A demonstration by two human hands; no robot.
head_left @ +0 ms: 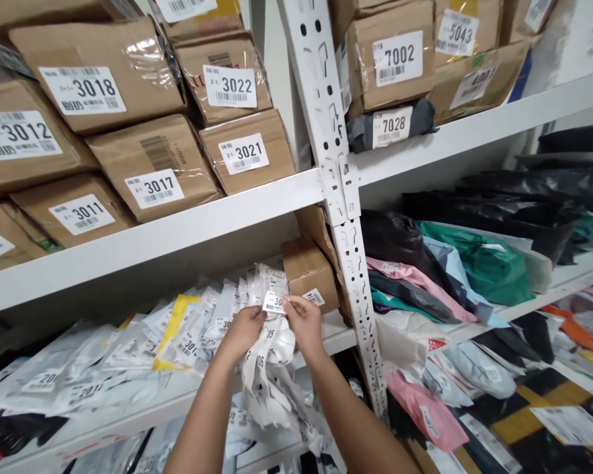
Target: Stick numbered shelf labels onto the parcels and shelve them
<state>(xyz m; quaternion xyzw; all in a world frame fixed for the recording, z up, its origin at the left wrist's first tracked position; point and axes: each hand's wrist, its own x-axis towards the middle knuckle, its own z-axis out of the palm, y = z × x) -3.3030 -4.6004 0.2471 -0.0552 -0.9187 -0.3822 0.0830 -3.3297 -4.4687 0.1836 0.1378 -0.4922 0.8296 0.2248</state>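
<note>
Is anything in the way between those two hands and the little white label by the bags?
Nothing visible. The left hand and the right hand already pinch the label by its two ends, in front of the white bags.

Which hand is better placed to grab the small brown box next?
Right, likely: the right hand sits just below the brown box; the left hand is beyond the label both pinch, over the white packets.
</note>
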